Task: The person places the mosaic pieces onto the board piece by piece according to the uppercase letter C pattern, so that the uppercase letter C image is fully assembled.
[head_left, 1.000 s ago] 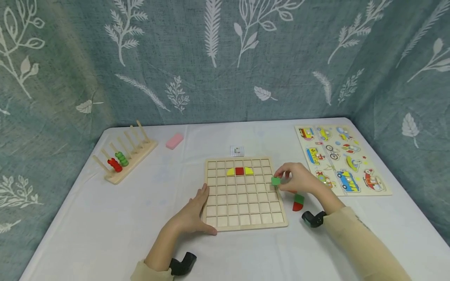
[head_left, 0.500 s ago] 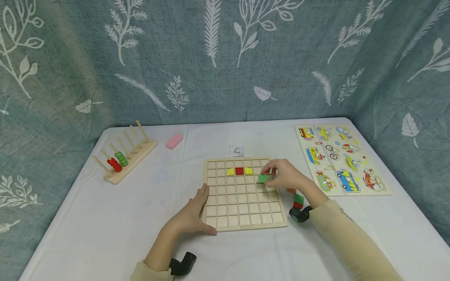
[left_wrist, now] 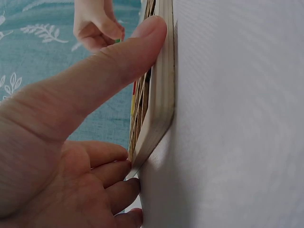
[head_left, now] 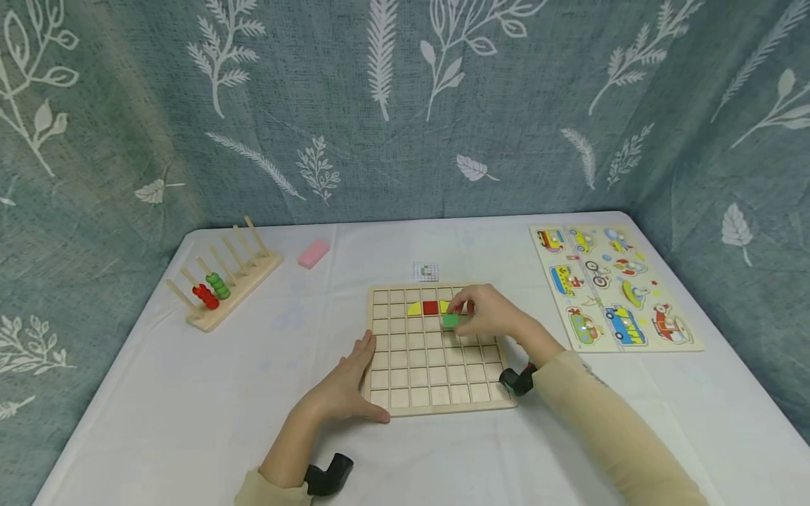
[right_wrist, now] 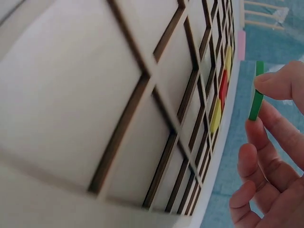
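My right hand [head_left: 489, 312] pinches a green square tile [head_left: 450, 321] between thumb and fingers, over the upper part of a wooden grid board [head_left: 436, 410]. In the right wrist view the green tile [right_wrist: 256, 97] stands edge-on, apart from the board. A red square tile [head_left: 430, 308] lies in the grid between two yellow quarter-round tiles [head_left: 414, 310], the right one partly covered by my fingers. At the board's near left corner rests my left hand [head_left: 342, 385]. Its thumb [left_wrist: 149, 40] lies on the board's edge, while its fingers touch the left side.
A small printed card [head_left: 426, 272] lies behind the board. To the left are a pegged wooden rack [head_left: 240, 294] with red and green beads and a pink block [head_left: 313, 254]. A vehicle picture puzzle [head_left: 610, 344] lies at right. Red shows beside my right wrist's black camera [head_left: 517, 381].
My right hand has carried the green tile leftward from the board's right edge to just below the yellow and red tiles. The left hand keeps its place on the board.
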Available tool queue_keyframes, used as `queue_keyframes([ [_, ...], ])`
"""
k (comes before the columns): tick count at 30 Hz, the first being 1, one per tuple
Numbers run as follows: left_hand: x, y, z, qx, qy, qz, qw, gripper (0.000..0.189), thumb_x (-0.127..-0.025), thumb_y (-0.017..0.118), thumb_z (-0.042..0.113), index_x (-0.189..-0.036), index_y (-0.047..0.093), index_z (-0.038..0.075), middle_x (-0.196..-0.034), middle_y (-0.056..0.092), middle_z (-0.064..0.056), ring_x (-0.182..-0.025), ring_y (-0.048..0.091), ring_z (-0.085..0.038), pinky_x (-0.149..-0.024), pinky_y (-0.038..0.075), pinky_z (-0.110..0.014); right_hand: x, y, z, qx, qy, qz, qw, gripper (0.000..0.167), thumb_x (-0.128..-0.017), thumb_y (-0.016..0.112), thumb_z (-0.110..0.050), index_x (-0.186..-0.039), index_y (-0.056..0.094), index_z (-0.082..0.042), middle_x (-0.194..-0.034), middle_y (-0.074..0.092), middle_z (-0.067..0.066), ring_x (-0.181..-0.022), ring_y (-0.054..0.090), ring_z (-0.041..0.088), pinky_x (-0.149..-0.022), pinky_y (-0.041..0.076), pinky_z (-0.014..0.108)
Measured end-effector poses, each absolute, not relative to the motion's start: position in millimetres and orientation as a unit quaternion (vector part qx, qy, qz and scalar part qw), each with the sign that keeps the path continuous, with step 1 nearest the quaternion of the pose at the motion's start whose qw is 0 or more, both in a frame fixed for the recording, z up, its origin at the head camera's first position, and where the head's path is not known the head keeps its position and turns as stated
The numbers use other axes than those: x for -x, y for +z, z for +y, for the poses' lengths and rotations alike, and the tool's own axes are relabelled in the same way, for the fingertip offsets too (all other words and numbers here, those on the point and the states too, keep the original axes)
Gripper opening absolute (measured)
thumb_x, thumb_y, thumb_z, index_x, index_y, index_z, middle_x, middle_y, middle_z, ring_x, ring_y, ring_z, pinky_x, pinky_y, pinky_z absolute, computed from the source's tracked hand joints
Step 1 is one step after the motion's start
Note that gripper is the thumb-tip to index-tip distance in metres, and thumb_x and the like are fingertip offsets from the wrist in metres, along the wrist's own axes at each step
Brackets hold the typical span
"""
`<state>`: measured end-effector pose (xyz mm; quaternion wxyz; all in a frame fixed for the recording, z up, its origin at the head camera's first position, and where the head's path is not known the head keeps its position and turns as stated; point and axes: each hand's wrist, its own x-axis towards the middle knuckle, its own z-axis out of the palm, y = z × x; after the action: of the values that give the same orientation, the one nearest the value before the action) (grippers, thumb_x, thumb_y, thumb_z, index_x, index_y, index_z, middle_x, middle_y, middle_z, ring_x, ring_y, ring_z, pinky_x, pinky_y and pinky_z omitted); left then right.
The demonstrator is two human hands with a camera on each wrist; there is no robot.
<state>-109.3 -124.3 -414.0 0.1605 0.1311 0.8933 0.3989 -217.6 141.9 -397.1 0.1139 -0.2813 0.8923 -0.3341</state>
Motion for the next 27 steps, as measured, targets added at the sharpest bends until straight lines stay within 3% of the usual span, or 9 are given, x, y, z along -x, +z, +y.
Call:
queue_keyframes([
  [15,111,-417,-126,-0.132,0.388,0.897,0.162,0.126,-0.048,0.09,0.027,-0.142,0.014,-0.007,-0.15,0.004,-0.02,-0.137,0.004,-0.034,-0.109,0.008,-0.053,225,-396,108,0.286,-0.333,0.888,0.14,0.022,-0.071,0.074,-0.008,-0.092,0.069,-0.008,-0.082,0.06,-0.001,-0.062,0.05,0.012,-0.058,0.046,0.024],
  [27,110,-415,-125,-0.134,0.392,0.894,0.17,0.125,-0.05,0.089,0.028,-0.143,0.013,-0.007,-0.151,0.004,-0.019,-0.137,0.003,-0.034,-0.109,0.007,-0.053,231,-398,89,0.292,-0.305,0.894,0.15,0.022,-0.071,0.075,-0.009,-0.093,0.069,-0.008,-0.085,0.063,-0.001,-0.075,0.055,0.011,-0.068,0.048,0.022],
])
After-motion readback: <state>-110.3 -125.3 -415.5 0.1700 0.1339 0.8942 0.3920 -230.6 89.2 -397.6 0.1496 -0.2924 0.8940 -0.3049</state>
